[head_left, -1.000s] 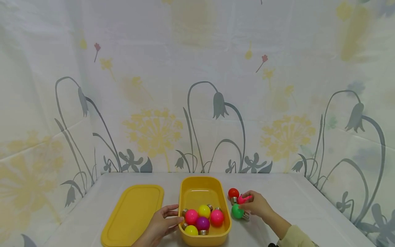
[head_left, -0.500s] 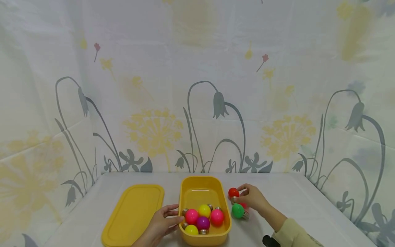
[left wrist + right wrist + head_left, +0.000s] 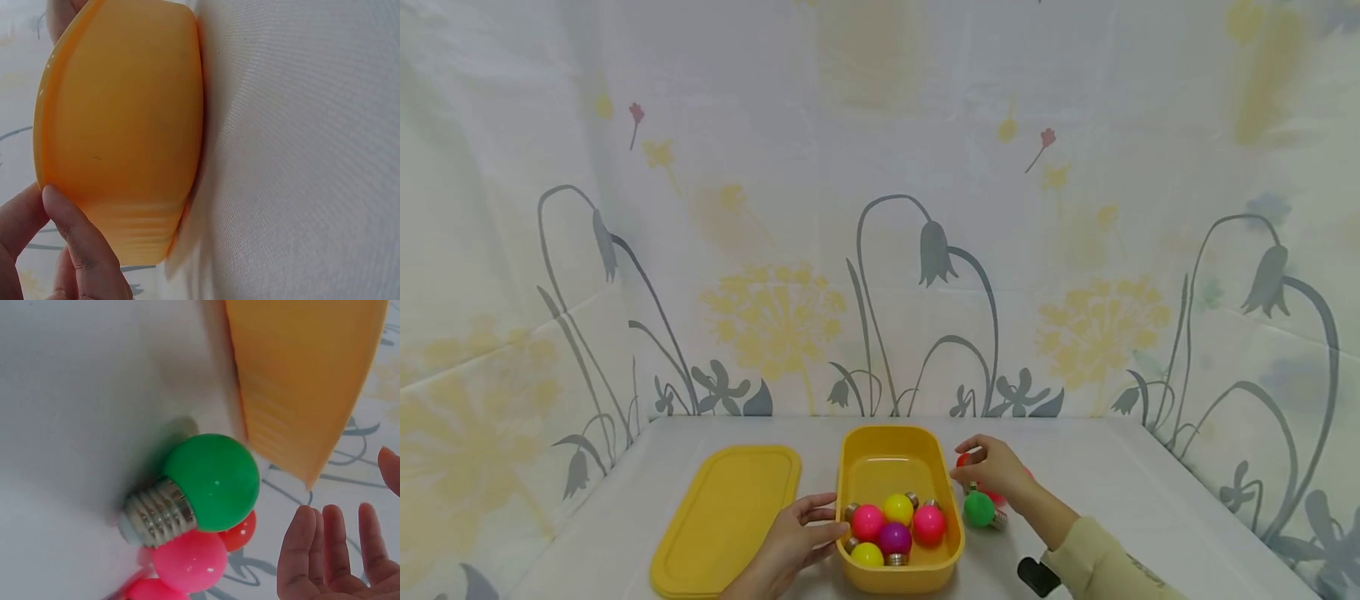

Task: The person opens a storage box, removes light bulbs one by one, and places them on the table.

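Note:
A yellow plastic box [image 3: 895,581] stands at the middle of the table, with several light bulbs in pink, yellow and purple lying in its near half. My left hand [image 3: 793,537] pinches the box's left rim between thumb and finger; the left wrist view shows fingertips [image 3: 56,197] at that rim. Right of the box lie a green bulb [image 3: 212,481], a pink bulb [image 3: 190,561], another pink one partly in view, and a red bulb [image 3: 963,460]. Over the red bulb hovers my right hand [image 3: 1000,475], fingers relaxed and nothing between them, partly hiding the bulbs.
A flat yellow lid [image 3: 730,517] lies left of the box, behind the left hand. White cloth covers the table [image 3: 1120,483]. A flower-printed curtain [image 3: 880,250] hangs along its back and sides.
My right hand has moved left and away from me, from beside the pink and green bulbs to over the red one. My left hand stays on the box rim.

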### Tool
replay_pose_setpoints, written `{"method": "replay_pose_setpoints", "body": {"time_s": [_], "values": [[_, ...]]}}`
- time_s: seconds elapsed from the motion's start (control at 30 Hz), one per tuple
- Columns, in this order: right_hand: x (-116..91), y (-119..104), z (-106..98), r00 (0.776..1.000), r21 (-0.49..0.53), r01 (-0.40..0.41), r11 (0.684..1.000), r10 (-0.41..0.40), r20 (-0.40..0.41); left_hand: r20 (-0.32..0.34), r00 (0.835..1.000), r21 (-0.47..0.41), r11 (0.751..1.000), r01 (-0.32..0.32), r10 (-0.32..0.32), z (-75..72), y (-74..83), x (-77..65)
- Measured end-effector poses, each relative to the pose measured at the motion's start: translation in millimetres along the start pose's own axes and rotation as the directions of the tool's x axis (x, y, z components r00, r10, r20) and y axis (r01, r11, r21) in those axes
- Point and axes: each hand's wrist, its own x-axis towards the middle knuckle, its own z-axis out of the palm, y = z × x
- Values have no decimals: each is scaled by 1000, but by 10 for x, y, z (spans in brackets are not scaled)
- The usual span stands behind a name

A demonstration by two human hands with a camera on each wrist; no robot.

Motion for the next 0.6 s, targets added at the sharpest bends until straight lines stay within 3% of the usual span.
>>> {"method": "replay_pose_setpoints", "body": {"time_s": [0.4,0.6], "values": [[48,-208,112,1000,8,6,1000,-6,30,21,999,-14,999,-36,37,-6,-10,-18],[85,-316,169,997,16,46,999,-47,69,14,999,-9,999,-31,31,-4,-22,-1]]}}
